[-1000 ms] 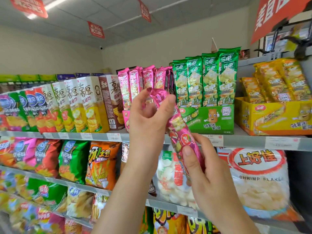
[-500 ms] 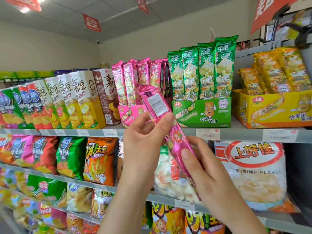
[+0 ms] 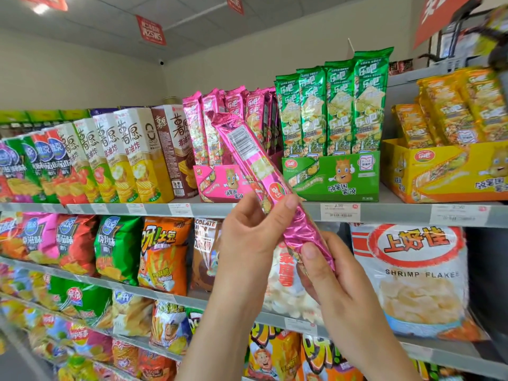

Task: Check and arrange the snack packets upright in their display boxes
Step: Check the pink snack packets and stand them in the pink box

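Observation:
A long pink snack packet (image 3: 255, 160) is held tilted in front of the top shelf, its back with the barcode facing me. My left hand (image 3: 253, 237) grips its middle. My right hand (image 3: 327, 273) pinches its lower end. Behind it stands the pink display box (image 3: 217, 182) with several pink packets (image 3: 220, 119) upright inside. To the right, a green display box (image 3: 332, 177) holds upright green packets (image 3: 330, 105). A yellow display box (image 3: 439, 171) at the far right holds yellow packets (image 3: 450, 111).
Tall chip cartons (image 3: 132, 155) fill the top shelf to the left. The shelf edge (image 3: 384, 213) carries price tags. Lower shelves hold chip bags (image 3: 165, 251) and a large shrimp flakes bag (image 3: 412, 276). Red signs (image 3: 150, 30) hang from the ceiling.
The pink packet has been turned over between both hands, its barcode side now facing me. My left hand slid down from the packet's top to its middle, and the view tilted upward.

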Demonstrator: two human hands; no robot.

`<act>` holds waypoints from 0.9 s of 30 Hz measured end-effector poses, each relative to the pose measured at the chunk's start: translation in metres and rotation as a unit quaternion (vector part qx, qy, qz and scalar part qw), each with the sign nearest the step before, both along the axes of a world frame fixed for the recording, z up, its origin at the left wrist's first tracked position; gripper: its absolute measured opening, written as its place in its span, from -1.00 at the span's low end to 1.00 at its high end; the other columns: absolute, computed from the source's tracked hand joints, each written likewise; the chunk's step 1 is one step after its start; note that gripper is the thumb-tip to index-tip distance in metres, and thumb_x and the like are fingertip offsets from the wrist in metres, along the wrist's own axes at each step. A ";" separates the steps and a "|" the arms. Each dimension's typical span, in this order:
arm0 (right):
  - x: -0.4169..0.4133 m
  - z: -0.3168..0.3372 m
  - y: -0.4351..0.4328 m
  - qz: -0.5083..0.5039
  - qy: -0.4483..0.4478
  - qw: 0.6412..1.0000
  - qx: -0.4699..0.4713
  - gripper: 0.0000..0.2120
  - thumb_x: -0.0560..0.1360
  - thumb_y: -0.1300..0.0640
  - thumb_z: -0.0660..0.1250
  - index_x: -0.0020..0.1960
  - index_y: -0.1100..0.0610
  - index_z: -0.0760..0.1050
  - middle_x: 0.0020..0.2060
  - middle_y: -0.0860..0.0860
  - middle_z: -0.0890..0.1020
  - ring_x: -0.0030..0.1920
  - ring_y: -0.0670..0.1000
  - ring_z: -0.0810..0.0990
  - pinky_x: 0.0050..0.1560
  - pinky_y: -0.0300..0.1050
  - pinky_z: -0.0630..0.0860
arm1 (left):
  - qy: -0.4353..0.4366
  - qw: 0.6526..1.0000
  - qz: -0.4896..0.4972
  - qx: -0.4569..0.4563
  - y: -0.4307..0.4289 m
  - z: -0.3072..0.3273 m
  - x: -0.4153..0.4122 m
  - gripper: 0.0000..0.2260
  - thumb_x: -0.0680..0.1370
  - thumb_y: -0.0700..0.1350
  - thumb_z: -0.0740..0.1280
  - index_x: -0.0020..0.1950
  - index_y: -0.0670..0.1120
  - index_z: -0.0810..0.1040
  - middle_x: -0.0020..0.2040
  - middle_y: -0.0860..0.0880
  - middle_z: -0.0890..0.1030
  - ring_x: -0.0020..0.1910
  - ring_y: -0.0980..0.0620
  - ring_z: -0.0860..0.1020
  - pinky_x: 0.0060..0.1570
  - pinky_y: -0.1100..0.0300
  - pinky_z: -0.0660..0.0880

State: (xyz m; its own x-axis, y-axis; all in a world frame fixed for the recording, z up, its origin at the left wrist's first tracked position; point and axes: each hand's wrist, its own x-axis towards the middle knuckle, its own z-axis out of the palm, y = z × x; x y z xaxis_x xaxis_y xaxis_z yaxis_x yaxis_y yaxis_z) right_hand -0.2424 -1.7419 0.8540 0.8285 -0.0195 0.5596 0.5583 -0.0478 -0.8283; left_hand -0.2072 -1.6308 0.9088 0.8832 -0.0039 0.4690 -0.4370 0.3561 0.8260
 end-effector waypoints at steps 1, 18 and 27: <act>0.000 0.001 0.000 -0.011 -0.005 1.000 -0.002 -0.59 0.41 -0.45 0.13 0.08 -0.25 0.49 -0.26 -0.01 0.58 -0.24 0.08 0.56 -0.09 0.23 0.56 | -0.002 1.000 -0.008 0.009 0.000 -0.005 -0.001 -0.62 0.29 0.01 0.54 0.02 -0.14 0.63 -0.10 -0.09 0.67 -0.11 -0.02 0.60 0.00 0.06 0.57; -0.011 -0.004 0.008 -0.075 -0.152 0.985 0.019 -0.60 0.45 -0.09 0.42 0.28 -0.20 0.52 0.05 -0.15 0.65 0.05 -0.02 0.64 0.04 -0.26 0.53 | 0.049 0.995 -0.035 -0.078 0.001 -0.010 -0.013 -0.57 0.54 0.03 0.24 0.28 -0.23 0.52 0.14 -0.23 0.64 0.00 -0.07 0.61 0.03 0.02 0.58; -0.004 -0.009 0.003 -0.280 -0.310 0.895 -0.160 -0.64 0.47 0.10 0.45 0.25 0.15 0.57 0.05 0.05 0.55 0.00 0.04 0.56 -0.03 -0.16 0.51 | -0.043 0.992 0.021 0.113 0.008 -0.007 -0.019 -0.80 0.46 -0.02 0.47 -0.01 -0.09 0.59 -0.28 0.04 0.59 -0.30 0.10 0.55 -0.30 0.26 0.52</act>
State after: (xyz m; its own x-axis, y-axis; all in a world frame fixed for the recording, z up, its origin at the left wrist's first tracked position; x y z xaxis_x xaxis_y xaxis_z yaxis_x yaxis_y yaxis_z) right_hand -0.2461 -1.7393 0.8448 0.2677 -0.0916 0.9591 0.7201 -0.6424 -0.2624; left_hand -0.2259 -1.6227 0.9020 0.8414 -0.0813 0.5342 -0.5203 0.1453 0.8415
